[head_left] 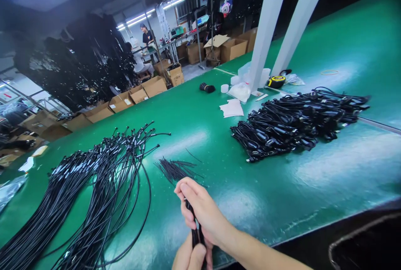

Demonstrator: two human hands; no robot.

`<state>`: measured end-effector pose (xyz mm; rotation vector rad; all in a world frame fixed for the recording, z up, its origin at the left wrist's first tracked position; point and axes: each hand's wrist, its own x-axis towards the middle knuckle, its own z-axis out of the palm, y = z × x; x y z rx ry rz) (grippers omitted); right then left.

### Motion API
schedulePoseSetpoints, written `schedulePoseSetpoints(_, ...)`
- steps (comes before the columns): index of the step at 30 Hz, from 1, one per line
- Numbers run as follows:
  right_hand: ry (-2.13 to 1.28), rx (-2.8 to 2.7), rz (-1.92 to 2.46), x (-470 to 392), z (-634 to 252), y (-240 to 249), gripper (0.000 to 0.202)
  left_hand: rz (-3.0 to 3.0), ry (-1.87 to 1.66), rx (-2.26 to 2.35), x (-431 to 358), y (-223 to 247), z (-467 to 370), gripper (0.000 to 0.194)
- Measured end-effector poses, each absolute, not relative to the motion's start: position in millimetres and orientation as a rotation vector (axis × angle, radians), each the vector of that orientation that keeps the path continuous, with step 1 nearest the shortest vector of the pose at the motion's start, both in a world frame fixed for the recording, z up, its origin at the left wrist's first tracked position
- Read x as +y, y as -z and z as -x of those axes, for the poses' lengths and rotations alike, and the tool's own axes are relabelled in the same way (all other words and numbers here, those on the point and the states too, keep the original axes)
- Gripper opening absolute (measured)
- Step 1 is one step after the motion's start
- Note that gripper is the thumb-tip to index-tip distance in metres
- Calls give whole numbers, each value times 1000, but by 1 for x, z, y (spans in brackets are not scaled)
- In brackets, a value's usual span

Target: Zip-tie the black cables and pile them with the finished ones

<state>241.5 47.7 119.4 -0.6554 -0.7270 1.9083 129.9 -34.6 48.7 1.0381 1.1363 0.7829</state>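
Observation:
Near the front edge of the green table, my two hands are closed around a black cable (194,233) folded into a bundle. My right hand (200,205) pinches its upper end, thumb on top. Lower down, my left hand (191,255) grips the same cable, partly cut off by the frame's bottom edge. Just beyond my right fingers lies a pile of thin black ties (176,169). Long black cables (94,194) with pale labels near their ends spread over the left side. To the right, bundled black cables (294,119) are heaped in a row.
The green table (244,203) carries two white posts (266,23). Around them are a yellow tape measure (276,81), a clear plastic bag (241,91), white paper (232,108) and a small black coil (207,87). Behind stand cardboard boxes (155,86); people (146,36) work far back.

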Motion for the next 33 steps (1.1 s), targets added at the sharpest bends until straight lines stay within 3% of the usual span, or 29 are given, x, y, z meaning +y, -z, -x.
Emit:
schedulePoseSetpoints(5, -2050, -751, 585, 50, -247, -125, 33, -991, -632, 984, -18, -69, -130, 64)
schedulePoseSetpoints(10, -2133, -783, 525, 54, -252, -123, 31, -841, -711, 812, -9, -74, -134, 40)
schedulePoseSetpoints(20, -2406, -736, 279, 67, -264, -111, 34, -502, -669, 578, -16, -58, -145, 34)
schedulePoseSetpoints(24, -2348, -699, 338, 69, -267, -110, 34, -461, -737, 467, -16, -52, -152, 34)
schedulePoseSetpoints(30, -2089, -628, 525, 71, -265, -92, 28, -755, -810, 966, -6, -34, -151, 43)
schedulePoseSetpoints(33, -2083, -563, 509, 69, -265, -90, 33, -647, -758, 885, -7, -37, -151, 46)
